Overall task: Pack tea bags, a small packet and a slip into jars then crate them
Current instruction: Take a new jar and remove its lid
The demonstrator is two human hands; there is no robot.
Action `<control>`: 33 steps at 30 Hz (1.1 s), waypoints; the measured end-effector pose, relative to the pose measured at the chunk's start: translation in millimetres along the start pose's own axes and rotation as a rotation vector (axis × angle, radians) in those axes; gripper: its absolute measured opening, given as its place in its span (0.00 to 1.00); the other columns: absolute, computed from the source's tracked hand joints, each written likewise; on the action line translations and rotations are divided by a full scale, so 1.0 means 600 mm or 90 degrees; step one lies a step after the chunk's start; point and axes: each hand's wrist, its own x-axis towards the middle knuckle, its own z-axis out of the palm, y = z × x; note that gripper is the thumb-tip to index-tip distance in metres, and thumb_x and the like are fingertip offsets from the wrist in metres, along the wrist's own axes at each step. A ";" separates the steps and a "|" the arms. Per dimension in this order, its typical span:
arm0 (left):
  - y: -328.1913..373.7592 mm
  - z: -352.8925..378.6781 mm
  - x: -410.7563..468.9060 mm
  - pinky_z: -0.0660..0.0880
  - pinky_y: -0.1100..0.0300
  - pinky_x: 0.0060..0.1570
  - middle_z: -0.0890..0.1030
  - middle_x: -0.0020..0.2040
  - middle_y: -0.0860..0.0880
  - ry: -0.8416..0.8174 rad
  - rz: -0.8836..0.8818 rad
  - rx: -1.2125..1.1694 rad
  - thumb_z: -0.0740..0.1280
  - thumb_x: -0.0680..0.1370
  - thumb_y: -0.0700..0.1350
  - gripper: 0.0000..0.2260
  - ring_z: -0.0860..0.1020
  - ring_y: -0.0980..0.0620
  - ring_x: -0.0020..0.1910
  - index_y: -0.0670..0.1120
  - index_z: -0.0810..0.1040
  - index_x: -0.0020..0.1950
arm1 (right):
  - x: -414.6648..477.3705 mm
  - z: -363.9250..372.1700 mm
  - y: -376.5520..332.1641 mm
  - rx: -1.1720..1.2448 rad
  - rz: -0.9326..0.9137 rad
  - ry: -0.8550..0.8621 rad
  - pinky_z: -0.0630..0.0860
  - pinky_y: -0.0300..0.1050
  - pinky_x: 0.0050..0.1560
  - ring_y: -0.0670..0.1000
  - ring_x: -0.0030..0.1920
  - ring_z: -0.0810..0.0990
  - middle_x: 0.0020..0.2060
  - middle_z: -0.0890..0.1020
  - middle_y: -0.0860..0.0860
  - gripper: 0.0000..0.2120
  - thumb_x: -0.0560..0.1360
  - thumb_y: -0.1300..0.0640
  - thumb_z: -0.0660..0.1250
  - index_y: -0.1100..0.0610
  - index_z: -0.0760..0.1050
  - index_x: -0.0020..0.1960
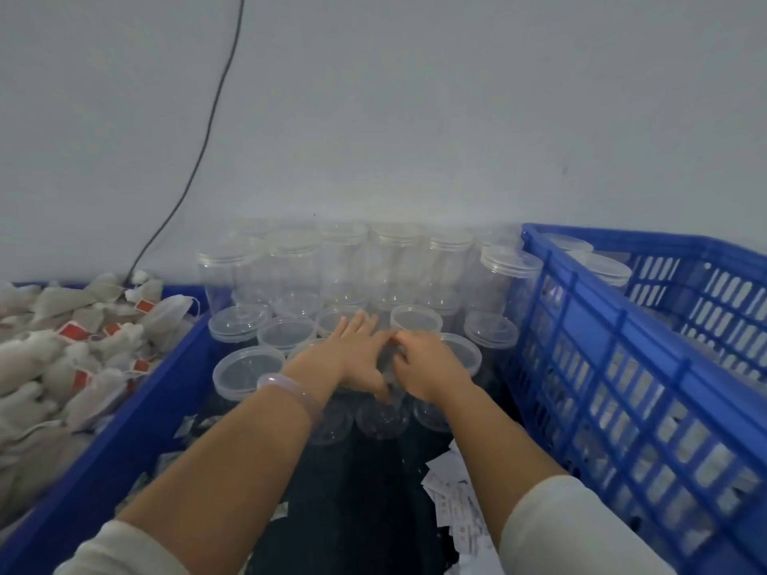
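Our left hand (pixel 357 355) reaches over the clear jars (pixel 248 369), fingers straight and holding nothing. Our right hand (pixel 429 369) curls its fingers beside it; whether it grips anything we cannot tell.

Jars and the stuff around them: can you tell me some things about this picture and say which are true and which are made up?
1. Tea bags fill the left crate. True.
2. The middle jars are red. False: they are clear.
3. The left hand and the right hand both reach over the jars. True.
4. The right crate is empty. False: lidded jars sit inside it.
5. A bracelet is on the right wrist. False: it is on the left wrist.
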 end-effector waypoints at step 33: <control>0.110 0.186 -0.333 0.68 0.73 0.58 0.70 0.63 0.60 0.526 -0.105 -0.658 0.81 0.57 0.53 0.42 0.69 0.67 0.62 0.59 0.65 0.67 | -0.303 0.198 -0.112 0.651 -0.003 0.159 0.77 0.34 0.53 0.40 0.59 0.79 0.59 0.78 0.37 0.44 0.55 0.51 0.84 0.43 0.67 0.67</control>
